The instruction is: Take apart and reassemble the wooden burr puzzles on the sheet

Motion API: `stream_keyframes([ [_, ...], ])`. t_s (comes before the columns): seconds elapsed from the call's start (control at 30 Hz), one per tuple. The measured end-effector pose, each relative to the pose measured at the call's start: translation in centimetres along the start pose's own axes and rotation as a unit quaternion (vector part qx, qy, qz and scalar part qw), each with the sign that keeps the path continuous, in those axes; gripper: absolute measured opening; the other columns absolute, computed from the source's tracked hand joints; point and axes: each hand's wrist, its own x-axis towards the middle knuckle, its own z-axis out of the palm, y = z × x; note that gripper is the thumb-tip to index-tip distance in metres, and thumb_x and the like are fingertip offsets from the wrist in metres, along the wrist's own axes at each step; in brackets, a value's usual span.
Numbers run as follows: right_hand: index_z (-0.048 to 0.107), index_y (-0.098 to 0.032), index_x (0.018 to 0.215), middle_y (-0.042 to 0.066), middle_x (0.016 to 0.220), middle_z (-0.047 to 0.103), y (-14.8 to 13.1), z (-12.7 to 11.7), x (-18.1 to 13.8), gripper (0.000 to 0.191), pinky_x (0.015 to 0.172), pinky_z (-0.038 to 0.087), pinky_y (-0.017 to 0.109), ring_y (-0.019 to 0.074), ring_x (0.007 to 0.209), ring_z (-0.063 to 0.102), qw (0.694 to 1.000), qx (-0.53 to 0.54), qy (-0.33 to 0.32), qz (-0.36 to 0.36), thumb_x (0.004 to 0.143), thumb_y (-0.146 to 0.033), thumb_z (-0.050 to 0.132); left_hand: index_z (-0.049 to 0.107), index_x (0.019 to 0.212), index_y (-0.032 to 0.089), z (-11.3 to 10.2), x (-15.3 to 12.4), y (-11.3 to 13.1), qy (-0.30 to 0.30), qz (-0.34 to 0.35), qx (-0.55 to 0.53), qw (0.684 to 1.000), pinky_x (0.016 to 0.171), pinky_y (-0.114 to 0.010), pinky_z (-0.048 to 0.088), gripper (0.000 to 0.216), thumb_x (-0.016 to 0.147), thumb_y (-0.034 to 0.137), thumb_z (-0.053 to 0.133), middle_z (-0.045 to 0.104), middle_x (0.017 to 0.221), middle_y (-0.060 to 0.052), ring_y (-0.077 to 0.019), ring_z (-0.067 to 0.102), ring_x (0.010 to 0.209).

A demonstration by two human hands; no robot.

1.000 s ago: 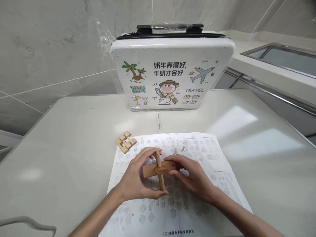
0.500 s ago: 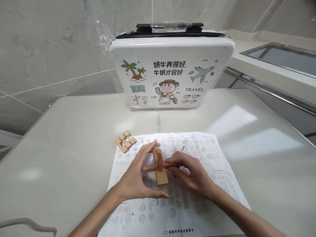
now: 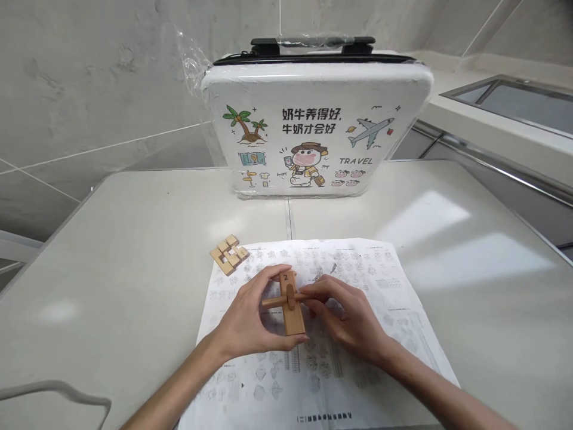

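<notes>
Both hands hold a wooden cross puzzle (image 3: pixel 290 301) just above a printed instruction sheet (image 3: pixel 358 334). It is made of two flat bars slotted through each other. The upright bar faces me and bears a handwritten "2". My left hand (image 3: pixel 248 319) pinches that bar by its top and bottom ends. My right hand (image 3: pixel 347 316) grips the right end of the crosswise bar with fingers closed. A second wooden piece (image 3: pixel 228 255), a notched lattice of small blocks, lies on the table at the sheet's upper left corner, a little beyond my left hand.
A white suitcase (image 3: pixel 313 125) with cartoon prints and a black handle, wrapped in clear plastic, stands at the table's (image 3: pixel 111 257) far edge against a grey tiled wall. A metal-framed ledge (image 3: pixel 510 101) runs along the right. A grey cable (image 3: pixel 54 397) curves at the lower left.
The puzzle has been turned: the wide bar that lay crosswise a second ago now stands upright with its "2" face towards me. Both hands kept hold of it.
</notes>
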Motion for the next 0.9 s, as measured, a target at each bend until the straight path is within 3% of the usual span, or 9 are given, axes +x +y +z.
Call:
stream_keyframes([
  [0.27, 0.065, -0.027, 0.116, 0.001, 0.099, 0.077, 0.29, -0.56, -0.01, 0.022, 0.071, 0.063, 0.031, 0.0172, 0.084, 0.075, 0.999, -0.028, -0.022, 0.028, 0.103, -0.01, 0.06, 0.043, 0.149, 0.037, 0.12, -0.11, 0.04, 0.019, 0.046, 0.003, 0.999, 0.109, -0.049, 0.058, 0.093, 0.072, 0.042, 0.095, 0.059, 0.148, -0.007, -0.0319, 0.062, 0.135],
  [0.53, 0.067, -0.024, 0.118, 0.005, 0.102, 0.078, 0.3, -0.85, 0.37, 0.019, 0.067, 0.062, 0.031, 0.0181, 0.086, 0.076, 0.99, -0.092, -0.002, -0.106, 0.105, -0.011, 0.062, 0.038, 0.155, 0.038, -0.35, -0.22, -0.12, 0.018, 0.111, 0.038, 0.993, 0.114, -0.048, 0.054, 0.097, 0.076, 0.032, 0.093, 0.058, 0.152, -0.008, -0.0316, 0.058, 0.14],
  [0.77, 0.066, -0.027, 0.125, 0.008, 0.111, 0.078, 0.37, -0.93, 0.25, 0.03, 0.067, 0.064, 0.034, 0.0214, 0.091, 0.079, 0.979, -0.133, 0.016, -0.156, 0.103, -0.007, 0.062, 0.03, 0.161, 0.046, -0.27, -0.17, -0.72, 0.047, 0.211, 0.086, 0.973, 0.107, -0.046, 0.057, 0.097, 0.085, 0.022, 0.086, 0.063, 0.148, -0.006, -0.0279, 0.066, 0.131],
  [0.9, 0.067, -0.026, 0.116, 0.006, 0.102, 0.079, 0.06, -0.99, 0.36, 0.017, 0.067, 0.063, 0.033, 0.0202, 0.085, 0.077, 0.993, -0.073, -0.004, -0.093, 0.104, -0.013, 0.064, 0.032, 0.16, 0.043, -0.16, -0.3, -0.48, 0.043, 0.193, 0.07, 0.978, 0.11, -0.048, 0.055, 0.099, 0.081, 0.028, 0.09, 0.061, 0.15, -0.008, -0.0311, 0.062, 0.137],
])
